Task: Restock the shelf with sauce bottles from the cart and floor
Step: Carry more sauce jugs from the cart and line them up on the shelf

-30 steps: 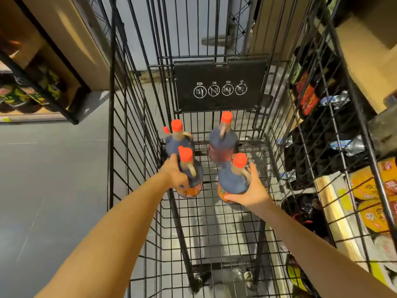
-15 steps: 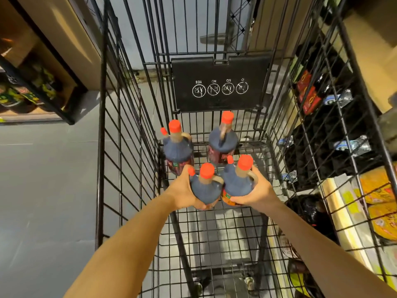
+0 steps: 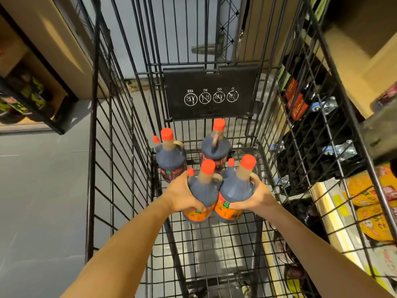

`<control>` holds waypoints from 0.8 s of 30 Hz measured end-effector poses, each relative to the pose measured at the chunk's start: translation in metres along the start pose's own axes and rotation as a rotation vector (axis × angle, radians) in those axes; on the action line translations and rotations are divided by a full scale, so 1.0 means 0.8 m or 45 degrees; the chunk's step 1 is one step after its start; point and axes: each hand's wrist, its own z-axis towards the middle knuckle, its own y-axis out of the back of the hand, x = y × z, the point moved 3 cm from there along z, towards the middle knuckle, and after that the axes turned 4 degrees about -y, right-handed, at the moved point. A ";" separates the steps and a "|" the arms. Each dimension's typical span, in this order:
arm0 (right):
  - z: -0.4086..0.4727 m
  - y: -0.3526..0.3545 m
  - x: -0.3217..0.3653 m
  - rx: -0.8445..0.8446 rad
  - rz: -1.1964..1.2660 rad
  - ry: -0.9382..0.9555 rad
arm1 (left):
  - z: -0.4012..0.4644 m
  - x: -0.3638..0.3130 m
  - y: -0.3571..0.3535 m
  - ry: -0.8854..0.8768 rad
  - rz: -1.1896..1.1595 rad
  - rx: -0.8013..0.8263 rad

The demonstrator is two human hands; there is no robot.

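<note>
Left hand (image 3: 182,195) grasps one jug (image 3: 203,191); right hand (image 3: 255,196) grasps a second (image 3: 235,190) — both clasped round the belly, pressed side by side, over mid-cart (image 3: 120,147). They look full, so likely heavy, rigid, maybe slick; the neck handles would give a surer hold. Two more bottles (image 3: 170,155) stand at the cart's far end, under the black flap (image 3: 210,93).

Bright even indoor light, soft shadows, wide-angle edge distortion

Head cam, wide-angle, looks steeply down into cart (image 3: 120,147), close; edges prob distorted
</note>
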 end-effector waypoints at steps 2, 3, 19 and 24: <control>-0.009 -0.004 0.014 0.016 0.041 -0.026 | -0.002 -0.006 0.003 0.030 -0.091 0.006; -0.013 -0.003 0.021 0.027 0.082 -0.038 | -0.002 -0.007 0.004 0.044 -0.150 0.010; -0.141 0.046 0.273 0.132 0.152 0.033 | -0.143 -0.256 0.114 -0.053 -0.541 0.138; -0.200 0.058 0.362 0.087 0.128 0.040 | -0.213 -0.338 0.146 -0.125 -0.511 0.134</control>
